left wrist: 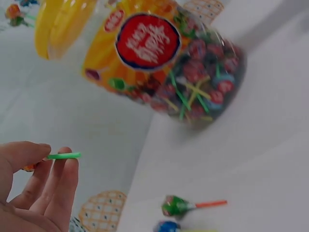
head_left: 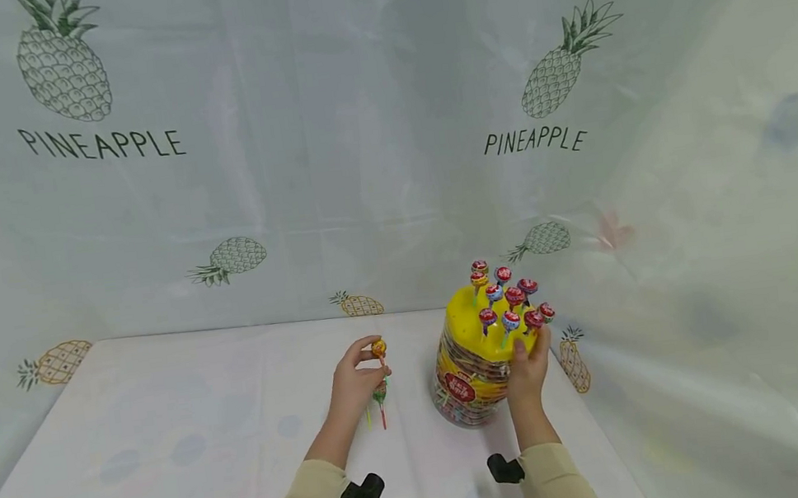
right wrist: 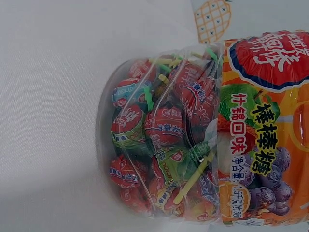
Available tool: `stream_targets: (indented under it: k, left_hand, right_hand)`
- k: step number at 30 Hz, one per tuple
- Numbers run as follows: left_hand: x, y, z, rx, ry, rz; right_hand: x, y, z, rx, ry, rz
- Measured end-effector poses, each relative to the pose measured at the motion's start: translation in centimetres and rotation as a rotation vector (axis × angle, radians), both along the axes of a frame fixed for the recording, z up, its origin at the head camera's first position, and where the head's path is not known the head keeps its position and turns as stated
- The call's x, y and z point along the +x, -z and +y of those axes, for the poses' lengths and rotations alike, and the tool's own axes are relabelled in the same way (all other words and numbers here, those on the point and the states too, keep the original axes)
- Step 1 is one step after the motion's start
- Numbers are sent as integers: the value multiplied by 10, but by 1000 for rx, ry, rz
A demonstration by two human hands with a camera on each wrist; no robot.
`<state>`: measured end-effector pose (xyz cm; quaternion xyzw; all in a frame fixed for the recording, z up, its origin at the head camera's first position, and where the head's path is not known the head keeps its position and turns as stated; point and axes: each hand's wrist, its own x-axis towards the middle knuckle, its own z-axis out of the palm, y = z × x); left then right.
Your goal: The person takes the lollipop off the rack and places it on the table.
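Observation:
My left hand (head_left: 355,377) pinches a lollipop (head_left: 379,348) in an orange-yellow wrapper; its green stick (left wrist: 70,155) pokes out past the thumb in the left wrist view. To the right stands a clear plastic jar (head_left: 454,396) of wrapped lollipops, with a yellow lid (head_left: 463,320) and an orange label (right wrist: 270,104). Several lollipops (head_left: 514,296) stand upright in the lid. My right hand (head_left: 529,378) grips the jar's right side near the lid, thumb toward the front. That hand is out of sight in the right wrist view.
On the white table (head_left: 195,473), a green-wrapped lollipop (left wrist: 175,206) with a red stick lies beside a blue-wrapped lollipop (left wrist: 167,226) with a yellow stick. Behind the table hangs a pineapple-print curtain (head_left: 353,122).

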<state>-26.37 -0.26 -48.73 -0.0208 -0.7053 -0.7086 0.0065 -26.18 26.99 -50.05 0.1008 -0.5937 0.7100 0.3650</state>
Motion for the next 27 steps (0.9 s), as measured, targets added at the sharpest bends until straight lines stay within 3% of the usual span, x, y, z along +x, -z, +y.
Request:
stream_targets:
  k: [2, 9, 15, 19, 23, 27]
  left_hand:
    - [-7, 18, -6, -21, -29, -21]
    - [-11, 43, -28, -121, -104, -99]
    - [-14, 66, -48, -190, -122, -125]
    - [-13, 83, -59, -221, -104, -103]
    - [-13, 98, -68, -305, -90, -36]
    - [-12, 105, -73, -395, -83, -12]
  right_hand:
    - [0, 0, 0, -5, 2, -4]
    - [2, -2, -1, -14, 0, -14]
    - [8, -11, -5, 8, -12, -9]
    - [16, -21, -11, 29, -6, 2]
    - [17, -24, -13, 25, 4, -1]
    - [17, -25, -12, 25, 2, 2]
